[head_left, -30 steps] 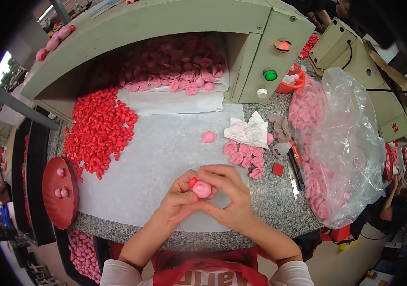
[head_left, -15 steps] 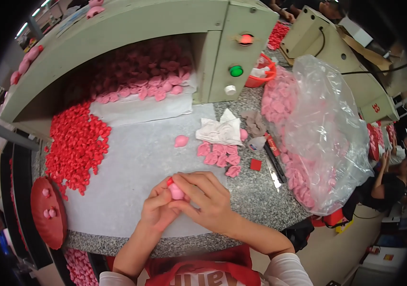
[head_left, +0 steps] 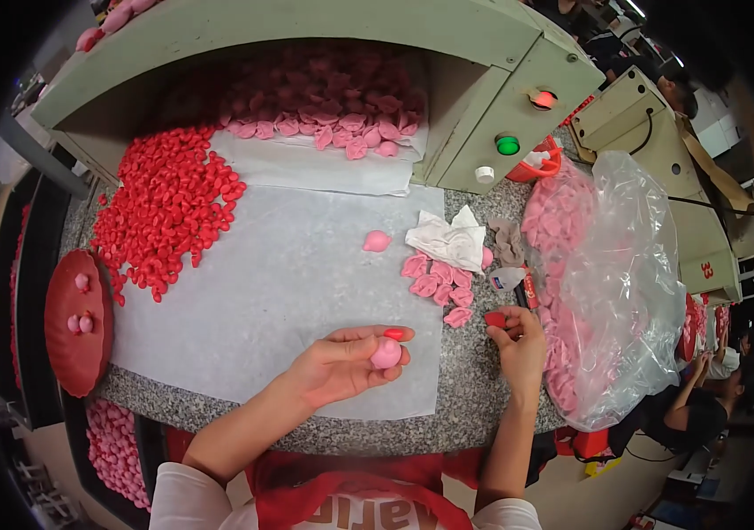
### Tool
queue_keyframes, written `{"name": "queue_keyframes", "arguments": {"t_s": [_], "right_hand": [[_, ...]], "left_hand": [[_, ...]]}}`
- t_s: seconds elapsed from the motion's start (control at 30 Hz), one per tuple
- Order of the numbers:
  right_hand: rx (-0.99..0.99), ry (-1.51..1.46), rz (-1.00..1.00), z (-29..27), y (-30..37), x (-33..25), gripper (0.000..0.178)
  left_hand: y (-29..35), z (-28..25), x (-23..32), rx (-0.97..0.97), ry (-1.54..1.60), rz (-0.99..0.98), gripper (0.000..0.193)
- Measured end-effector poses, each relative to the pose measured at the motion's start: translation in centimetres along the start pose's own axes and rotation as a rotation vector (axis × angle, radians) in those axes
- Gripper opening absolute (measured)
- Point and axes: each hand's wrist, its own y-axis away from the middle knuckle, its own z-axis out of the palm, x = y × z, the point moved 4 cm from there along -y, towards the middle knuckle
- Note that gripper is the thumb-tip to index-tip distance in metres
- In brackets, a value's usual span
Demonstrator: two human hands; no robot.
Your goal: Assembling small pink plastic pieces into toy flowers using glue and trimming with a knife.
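My left hand [head_left: 341, 364] is closed round a small round pink moulded piece [head_left: 386, 354], with a small red piece [head_left: 393, 334] against its upper side. Out to the right, my right hand [head_left: 521, 349] pinches a flat red square [head_left: 495, 319] at the counter. A single pink piece [head_left: 377, 240] lies on the white sheet [head_left: 306, 283] beyond my left hand. Several folded pink pieces [head_left: 439, 283] lie beside a crumpled white cloth [head_left: 447, 240], left of my right hand.
A heap of small red pieces [head_left: 165, 212] covers the sheet's left side. Under a grey-green machine [head_left: 456, 132] with lit buttons, pink pieces are piled. A clear plastic bag [head_left: 624, 291] of pink pieces bulges at right. A red oval tray [head_left: 76, 362] sits at the left edge.
My right hand has left the pink piece and moved right to the red square, which lay on the counter. My left hand keeps the pink piece. The view has shifted.
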Motion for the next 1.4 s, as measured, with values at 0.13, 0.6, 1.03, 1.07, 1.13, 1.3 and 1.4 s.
{"name": "queue_keyframes", "arguments": {"t_s": [0.13,0.6,1.03,1.07,1.13,1.3,1.4], "right_hand": [[-0.046,-0.056,-0.024,-0.1,0.6,-1.6,0.023],[0.058,-0.268,-0.466,1.0,4.9,-12.2,0.012],[0.339,0.286,-0.336,-0.5,3.4,-5.7,0.031],[0.283,0.164,-0.263,-0.9,3.7,-5.9,0.044],[0.115,-0.126,-0.375,-0.2,4.9,-8.5,0.047],[-0.113,-0.44,-0.518,4.3,6.7,-13.2,0.049],[-0.129,-0.549,-0.521,4.8,6.3,-12.8,0.047]], "left_hand": [[-0.1,0.6,0.1,-0.039,-0.111,0.02,0.049],[0.0,0.4,1.0,-0.068,-0.426,0.039,0.038],[0.2,1.0,0.6,-0.207,-0.248,0.077,0.047],[-0.3,1.7,0.5,-0.16,-0.209,0.086,0.047],[-0.3,1.7,0.3,-0.088,-0.17,0.1,0.047],[-0.4,-0.1,-0.2,-0.194,-0.051,0.184,0.041],[-0.5,-0.7,0.0,-0.184,-0.079,0.21,0.036]]}}
